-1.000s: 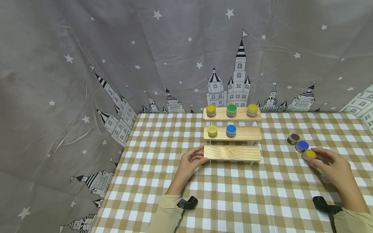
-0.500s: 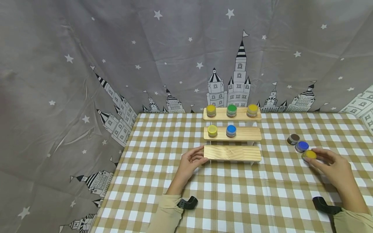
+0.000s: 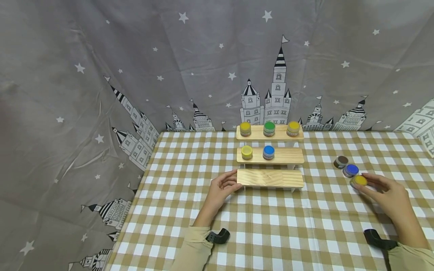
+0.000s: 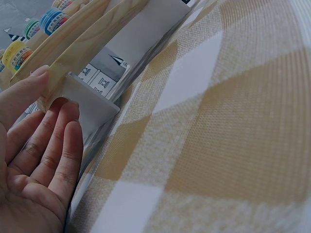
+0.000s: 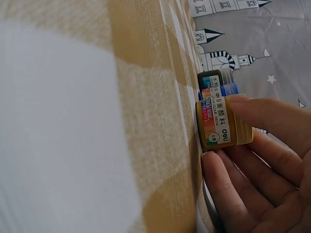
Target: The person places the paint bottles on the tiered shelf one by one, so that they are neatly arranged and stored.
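My left hand (image 3: 222,190) pinches the left end of the lowest tier of a wooden three-tier display shelf (image 3: 270,177); in the left wrist view the thumb lies on the board and the fingers are beneath it. On the right, my right hand (image 3: 390,194) grips an ochre-yellow paint jar (image 5: 218,122) between thumb and fingers. That jar stands on the tablecloth, close to a dark blue paint jar (image 3: 350,170) and a brown paint jar (image 3: 341,162), which form a slanting row with it. Both wrists carry black camera mounts.
The top tier bears two yellow jars (image 3: 245,129) and a green jar (image 3: 269,128). On the middle tier are a yellow jar (image 3: 247,152) and a blue jar (image 3: 268,152). A checked tablecloth (image 3: 271,226) covers the table. Behind hangs a grey castle-print curtain (image 3: 203,56).
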`<state>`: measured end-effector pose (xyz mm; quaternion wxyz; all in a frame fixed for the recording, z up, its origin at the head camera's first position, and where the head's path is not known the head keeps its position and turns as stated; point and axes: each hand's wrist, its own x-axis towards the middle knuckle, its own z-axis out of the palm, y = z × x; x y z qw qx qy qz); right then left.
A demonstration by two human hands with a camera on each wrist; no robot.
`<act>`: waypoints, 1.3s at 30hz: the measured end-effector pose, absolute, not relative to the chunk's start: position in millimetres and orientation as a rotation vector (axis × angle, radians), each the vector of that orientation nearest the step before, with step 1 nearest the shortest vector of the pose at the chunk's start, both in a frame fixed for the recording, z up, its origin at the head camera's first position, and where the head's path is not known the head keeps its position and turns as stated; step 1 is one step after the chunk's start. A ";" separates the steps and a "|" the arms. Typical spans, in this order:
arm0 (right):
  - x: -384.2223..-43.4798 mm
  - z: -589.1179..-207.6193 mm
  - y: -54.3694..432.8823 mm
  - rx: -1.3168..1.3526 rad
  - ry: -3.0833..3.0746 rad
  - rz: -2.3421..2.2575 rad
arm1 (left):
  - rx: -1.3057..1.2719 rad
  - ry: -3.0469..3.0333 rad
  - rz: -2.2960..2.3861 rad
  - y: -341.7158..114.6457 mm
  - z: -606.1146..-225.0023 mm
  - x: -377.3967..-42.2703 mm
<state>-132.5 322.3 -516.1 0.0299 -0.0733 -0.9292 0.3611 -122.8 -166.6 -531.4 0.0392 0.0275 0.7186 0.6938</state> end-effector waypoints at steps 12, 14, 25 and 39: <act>-132.3 -516.7 321.6 -0.197 -2.868 1.108 | 0.071 2.197 2.126 -167.1 -528.7 -122.5; -132.3 -516.4 320.5 -0.200 -2.869 1.098 | 0.072 2.194 2.129 -167.1 -528.0 -122.2; -128.9 -508.2 315.0 -0.191 -2.782 1.141 | 0.065 2.200 2.125 -168.0 -527.0 -121.9; -127.5 -488.3 300.7 -0.122 -2.734 1.181 | 0.091 2.208 2.119 -167.6 -531.2 -121.9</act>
